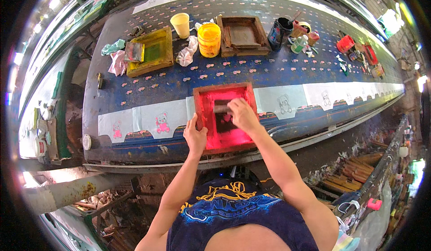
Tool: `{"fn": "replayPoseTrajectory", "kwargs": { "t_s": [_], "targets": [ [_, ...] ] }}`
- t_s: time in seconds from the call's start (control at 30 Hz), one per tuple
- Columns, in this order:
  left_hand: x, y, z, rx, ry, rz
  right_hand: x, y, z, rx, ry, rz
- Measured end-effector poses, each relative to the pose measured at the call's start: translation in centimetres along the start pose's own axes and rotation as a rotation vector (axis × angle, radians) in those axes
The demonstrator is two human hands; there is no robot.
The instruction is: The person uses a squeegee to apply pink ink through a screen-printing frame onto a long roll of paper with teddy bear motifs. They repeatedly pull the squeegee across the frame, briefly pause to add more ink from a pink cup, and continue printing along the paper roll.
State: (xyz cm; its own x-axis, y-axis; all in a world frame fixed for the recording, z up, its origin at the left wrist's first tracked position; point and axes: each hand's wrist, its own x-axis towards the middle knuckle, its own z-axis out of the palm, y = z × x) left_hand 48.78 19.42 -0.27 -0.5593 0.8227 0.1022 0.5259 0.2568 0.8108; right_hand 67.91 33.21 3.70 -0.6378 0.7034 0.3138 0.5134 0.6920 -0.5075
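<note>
In front of me a wooden silkscreen frame (248, 90), smeared with bright pink-red ink, lies over the row of white cloth pieces. My left hand (195, 138) grips its left rail, fingers along the outside and thumb toward the inside. My right hand (244, 115) is closed on a squeegee (222, 108), blurred by motion, inside the frame over the dark mesh area. Left of the frame, a cloth piece (162, 124) bears a bear printed with pink. To the right, another cloth piece (283, 101) carries only a bear outline.
Farther back stand a yellow-stained screen frame (167, 49), a pale yellow cup (180, 25), a yellow ink tub (209, 40), a brown screen frame (244, 51) and a dark ink pot (280, 33). Crumpled rags (187, 51) lie among them. A metal rail (148, 167) edges the table.
</note>
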Motion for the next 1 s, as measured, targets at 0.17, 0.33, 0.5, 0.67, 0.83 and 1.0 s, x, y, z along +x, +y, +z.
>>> {"fn": "replayPoseTrajectory", "kwargs": {
  "t_s": [0.17,0.33,0.5,0.67,0.83,1.0],
  "targets": [
    [0.0,0.1,0.2,-0.004,0.012,0.028,-8.0,-3.5,-0.5,-0.023,-0.042,-0.034],
    [0.1,0.3,0.1,-0.013,0.015,0.032,-10.3,-6.2,-2.7,0.007,-0.155,-0.006],
    [0.1,0.3,0.2,-0.059,0.017,0.011,-10.4,-5.6,-5.0,0.036,0.118,0.209],
    [0.1,0.8,0.3,-0.036,0.052,0.031,-11.8,-0.8,-3.4,0.117,0.281,0.657],
    [-0.6,4.4,0.7,-0.141,0.080,0.052,-13.1,0.8,-5.4,0.391,0.257,0.749],
    [-2.4,9.1,6.9,-0.212,0.083,0.055,-15.2,5.3,-11.1,0.373,0.329,0.685]
  ]
}}
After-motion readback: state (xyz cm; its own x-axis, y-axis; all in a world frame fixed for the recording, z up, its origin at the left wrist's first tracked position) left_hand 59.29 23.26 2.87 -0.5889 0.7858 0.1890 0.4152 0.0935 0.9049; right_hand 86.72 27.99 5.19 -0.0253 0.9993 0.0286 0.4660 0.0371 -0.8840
